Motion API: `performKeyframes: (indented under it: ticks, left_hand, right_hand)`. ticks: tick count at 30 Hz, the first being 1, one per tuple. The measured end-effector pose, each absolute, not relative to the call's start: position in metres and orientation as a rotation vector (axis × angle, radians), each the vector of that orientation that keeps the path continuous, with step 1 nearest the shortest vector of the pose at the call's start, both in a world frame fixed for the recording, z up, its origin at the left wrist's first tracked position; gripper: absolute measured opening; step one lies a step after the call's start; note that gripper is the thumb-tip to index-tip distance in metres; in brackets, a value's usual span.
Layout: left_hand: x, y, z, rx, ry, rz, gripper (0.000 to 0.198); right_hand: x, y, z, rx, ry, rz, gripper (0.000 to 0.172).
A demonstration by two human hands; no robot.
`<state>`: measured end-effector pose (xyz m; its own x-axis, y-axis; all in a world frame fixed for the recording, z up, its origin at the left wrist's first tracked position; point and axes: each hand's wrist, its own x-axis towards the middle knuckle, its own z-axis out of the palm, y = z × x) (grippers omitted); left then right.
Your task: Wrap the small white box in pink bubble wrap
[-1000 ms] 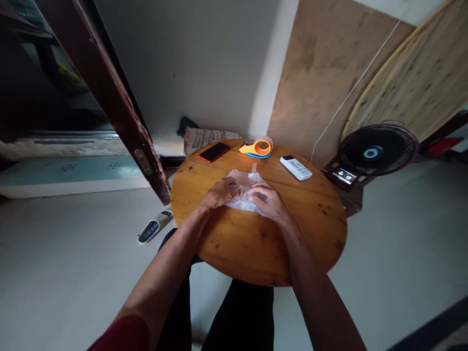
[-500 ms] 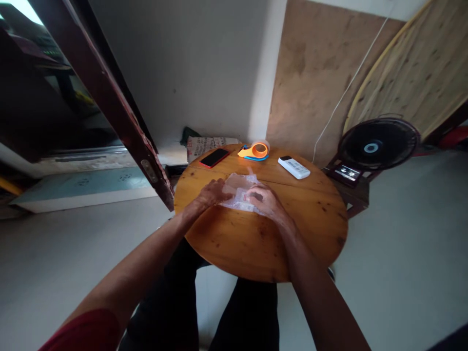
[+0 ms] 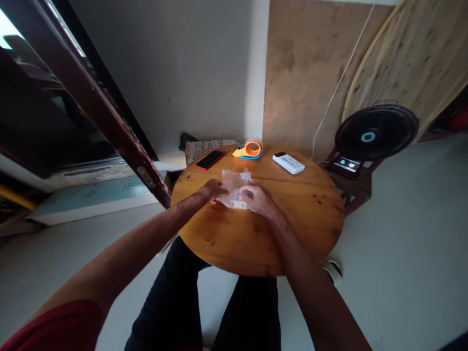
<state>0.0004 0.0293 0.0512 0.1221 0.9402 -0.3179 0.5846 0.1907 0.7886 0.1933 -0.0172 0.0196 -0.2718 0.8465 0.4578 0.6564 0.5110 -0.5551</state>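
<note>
A crinkled, see-through sheet of bubble wrap (image 3: 234, 180) lies on the round wooden table (image 3: 241, 248) in front of me. My left hand (image 3: 215, 189) pinches its left edge between thumb and fingers. From the right, my right hand (image 3: 258, 196) reaches over it, fingers curled down with the thumb tip close to them, gripping the wrap near its middle. A paler, folded patch shows at the near edge between my hands; whether something is wrapped inside I cannot tell.
Along the table's far side lie a red-edged phone (image 3: 210, 160), an orange and blue tape dispenser (image 3: 248, 150) and a white handheld device (image 3: 288, 163). A black fan (image 3: 376, 131) stands on a dark stool at the right. A grey wall (image 3: 204, 73) rises behind.
The view has shifted slightly. My left hand has turned a little at the wrap's left edge, and its far part stands out flatter and wider. My right hand keeps its curled pose.
</note>
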Motion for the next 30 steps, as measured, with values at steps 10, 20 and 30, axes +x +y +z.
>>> performKeyframes:
  ticks: [10,20,30]
  left_hand:
    - [0.034,0.005,0.066,1.338,1.538,0.652,0.070]
    - [0.039,0.001,0.060,1.379,1.436,0.708,0.015]
    - [0.030,0.000,0.063,1.576,1.233,0.578,0.014]
  right_hand:
    - [0.191,-0.017,0.020,-1.270,-2.021,0.354,0.012]
    - [0.191,-0.017,0.020,-1.307,-2.019,0.350,0.013]
    - [0.194,-0.024,0.030,-1.340,-1.990,0.517,0.017]
